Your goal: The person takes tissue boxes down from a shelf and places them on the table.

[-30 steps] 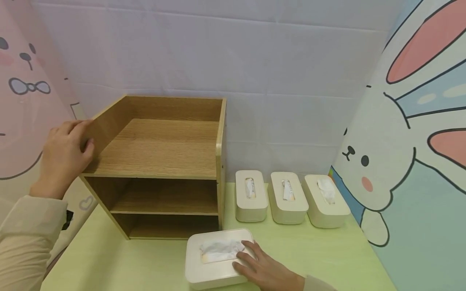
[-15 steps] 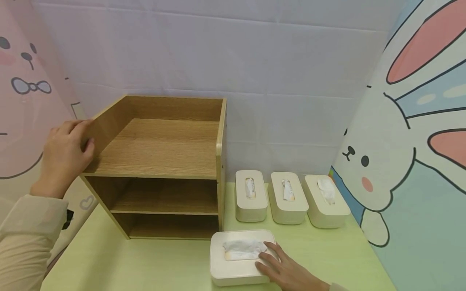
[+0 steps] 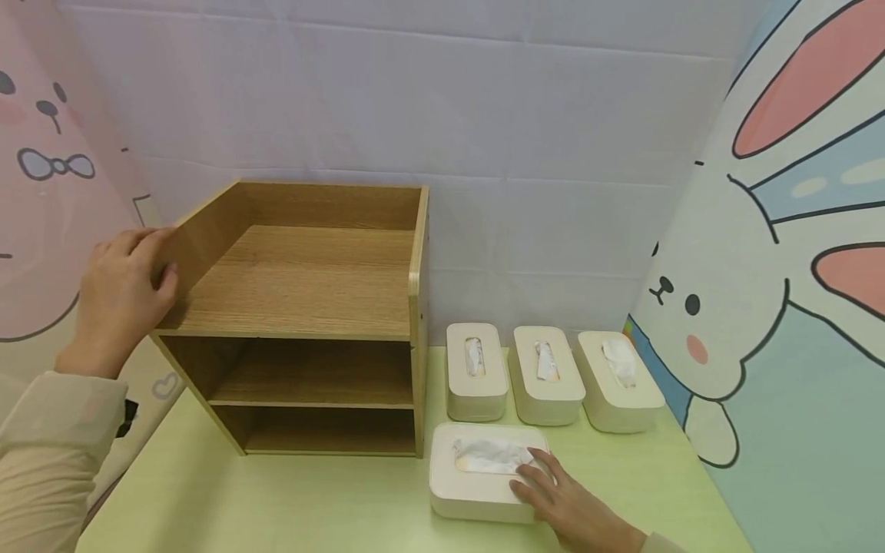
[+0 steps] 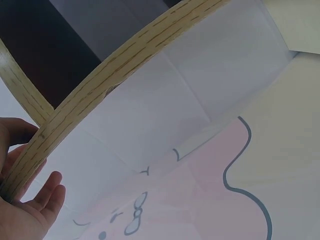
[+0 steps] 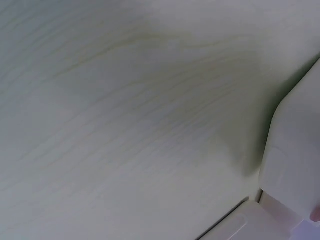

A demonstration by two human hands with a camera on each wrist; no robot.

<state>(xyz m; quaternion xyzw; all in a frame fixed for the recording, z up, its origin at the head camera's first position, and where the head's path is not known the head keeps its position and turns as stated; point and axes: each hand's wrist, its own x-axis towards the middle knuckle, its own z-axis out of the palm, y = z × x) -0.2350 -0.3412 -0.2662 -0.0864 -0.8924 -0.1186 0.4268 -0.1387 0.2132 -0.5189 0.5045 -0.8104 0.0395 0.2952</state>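
Observation:
My left hand (image 3: 127, 296) grips the front left side panel of a wooden shelf unit (image 3: 318, 276). The left wrist view shows the fingers and thumb (image 4: 27, 220) on either side of the panel's wood-grain edge (image 4: 75, 107). My right hand (image 3: 577, 503) lies over the right end of a white tissue box (image 3: 484, 485), spread fingertips touching its lid beside the tissue opening. A tissue (image 3: 492, 455) shows in that opening. Whether the thumb reaches the box's side is hidden. In the right wrist view, only a fingertip (image 5: 315, 214) shows beside a white box (image 5: 295, 145).
Three more white tissue boxes, left (image 3: 477, 376), middle (image 3: 548, 376) and right (image 3: 620, 382), stand in a row behind the held-down one. The pale green table (image 3: 290, 507) carries everything. A light cloth (image 3: 553, 223) hangs behind; cartoon-printed walls flank both sides.
The front tissue box has moved right and slightly away from me, along with my right hand, and now lies right of the shelf unit's front corner. My left hand keeps its place.

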